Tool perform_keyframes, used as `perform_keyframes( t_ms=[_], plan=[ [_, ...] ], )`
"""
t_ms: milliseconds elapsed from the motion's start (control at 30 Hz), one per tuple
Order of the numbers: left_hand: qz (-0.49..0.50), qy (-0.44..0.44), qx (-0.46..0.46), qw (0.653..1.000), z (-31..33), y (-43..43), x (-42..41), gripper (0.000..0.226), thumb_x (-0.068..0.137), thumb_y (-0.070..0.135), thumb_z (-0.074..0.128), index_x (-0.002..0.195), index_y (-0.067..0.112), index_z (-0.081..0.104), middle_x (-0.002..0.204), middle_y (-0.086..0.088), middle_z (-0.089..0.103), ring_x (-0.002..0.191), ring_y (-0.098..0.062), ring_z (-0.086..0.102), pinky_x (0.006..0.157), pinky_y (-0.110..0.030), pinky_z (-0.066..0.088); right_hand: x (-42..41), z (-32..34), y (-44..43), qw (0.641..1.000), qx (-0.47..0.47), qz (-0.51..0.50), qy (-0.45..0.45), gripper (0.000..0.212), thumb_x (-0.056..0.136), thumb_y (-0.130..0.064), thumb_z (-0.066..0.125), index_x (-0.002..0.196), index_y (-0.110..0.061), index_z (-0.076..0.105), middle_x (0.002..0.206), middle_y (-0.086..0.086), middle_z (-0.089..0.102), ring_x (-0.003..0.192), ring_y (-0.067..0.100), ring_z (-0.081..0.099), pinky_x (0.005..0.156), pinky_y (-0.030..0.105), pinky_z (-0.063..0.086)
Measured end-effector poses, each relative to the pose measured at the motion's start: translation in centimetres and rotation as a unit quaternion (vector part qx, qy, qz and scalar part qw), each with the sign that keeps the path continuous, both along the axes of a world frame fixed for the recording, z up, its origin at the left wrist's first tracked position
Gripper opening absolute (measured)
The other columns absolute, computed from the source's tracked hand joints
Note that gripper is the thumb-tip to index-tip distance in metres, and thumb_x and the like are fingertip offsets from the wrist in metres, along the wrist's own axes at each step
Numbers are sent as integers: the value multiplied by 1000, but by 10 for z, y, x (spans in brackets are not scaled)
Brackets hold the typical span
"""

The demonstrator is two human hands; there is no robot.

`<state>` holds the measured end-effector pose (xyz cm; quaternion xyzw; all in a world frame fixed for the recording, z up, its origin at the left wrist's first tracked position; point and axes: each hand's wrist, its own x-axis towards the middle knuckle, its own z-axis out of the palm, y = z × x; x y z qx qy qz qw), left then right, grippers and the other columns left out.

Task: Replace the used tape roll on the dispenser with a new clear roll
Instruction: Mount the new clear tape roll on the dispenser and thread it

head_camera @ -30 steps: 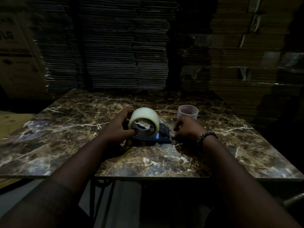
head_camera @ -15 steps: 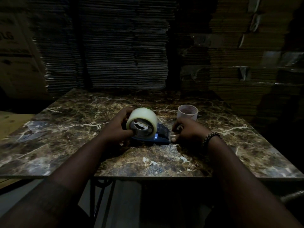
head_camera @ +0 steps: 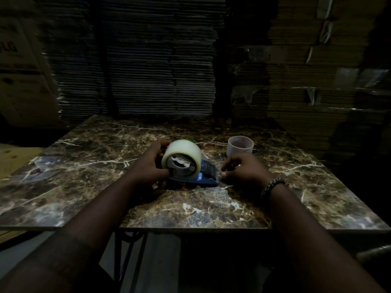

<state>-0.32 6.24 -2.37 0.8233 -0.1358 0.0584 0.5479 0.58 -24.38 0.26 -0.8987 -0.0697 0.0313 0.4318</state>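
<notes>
A full clear tape roll [head_camera: 186,150] sits on the hub of a blue tape dispenser [head_camera: 206,176], which lies on the marble table [head_camera: 84,166]. My left hand [head_camera: 150,163] grips the roll from its left side, thumb at the roll's lower front edge. My right hand [head_camera: 243,170] rests with curled fingers at the dispenser's right end, fingertips pinched together near its front tip; what they pinch is too dark to tell. A used cardboard tape core [head_camera: 240,145] stands upright behind my right hand.
Tall stacks of flattened cardboard [head_camera: 160,60] rise behind the table's far edge. More cardboard stacks [head_camera: 317,81] stand at the right. A beaded bracelet [head_camera: 273,185] circles my right wrist. The table's near edge [head_camera: 190,228] runs under my forearms.
The roll has shifted slightly left and turned a little on the hub under my left hand. My right hand has stayed at the dispenser's right end.
</notes>
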Motion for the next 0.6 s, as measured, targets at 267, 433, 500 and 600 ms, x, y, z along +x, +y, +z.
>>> perform_keyframes(
  t_ms=[267,433,500,600],
  plan=[
    [-2,-12,11,1000,0,1,-1,83,64,13,89,128,49,50,131,1,67,113,-17,73,89,-49,63,-1,-3,9,996,-79,27,-28,13,76,-17,88,80,-22,77,84,-5,77,83,14,73,82,48,63],
    [-20,13,10,1000,-3,2,0,100,67,-13,88,143,36,45,134,-2,66,117,-24,71,86,-53,64,1,-6,6,999,-38,25,-15,12,77,-25,86,83,-21,77,83,-1,78,82,19,75,79,52,64],
    [-32,27,-6,999,-4,2,-1,106,63,-15,88,145,35,44,136,-4,66,122,-26,69,91,-57,62,3,-6,5,999,-28,32,-17,22,78,-34,86,92,-22,74,90,0,77,88,20,74,83,52,63],
    [-43,39,-22,998,-6,2,-3,107,60,-13,87,143,39,45,137,-6,65,124,-31,68,90,-65,60,-1,-2,6,998,-35,50,-17,42,75,-40,89,108,-25,68,103,-2,70,96,17,69,89,47,61]
  ],
)
